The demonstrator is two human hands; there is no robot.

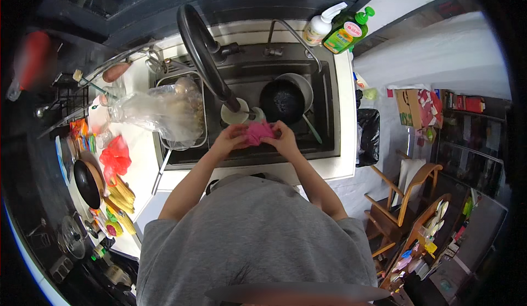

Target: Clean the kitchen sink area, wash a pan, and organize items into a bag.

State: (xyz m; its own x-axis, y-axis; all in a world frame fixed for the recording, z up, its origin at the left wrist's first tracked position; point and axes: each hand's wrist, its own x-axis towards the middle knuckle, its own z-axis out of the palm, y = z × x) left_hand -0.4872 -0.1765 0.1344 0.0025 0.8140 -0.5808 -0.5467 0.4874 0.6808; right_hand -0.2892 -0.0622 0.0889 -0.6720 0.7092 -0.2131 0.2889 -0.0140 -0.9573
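Observation:
A crumpled pink cloth [259, 133] is held between my two hands over the front part of the dark sink [247, 160]. My left hand [231, 138] grips its left side and my right hand [284, 136] its right side. Just beyond the cloth, a pale bowl [230, 118] stands below the spout of the black faucet [201, 55], with a small clear vessel [256, 114] beside it. A black pan or bowl [282, 101] containing some liquid overlaps a grey metal pot [305, 88] to the right. A light green handle [313, 129] lies near them.
Plastic-wrapped food [181, 108] fills a wire basket at the sink's left. A white spray bottle [317, 30] and green pump bottle [346, 32] stand behind right. The left counter holds a red plastic bag [115, 158] and black frying pan [87, 184]. A black-lined bin [367, 137] stands right.

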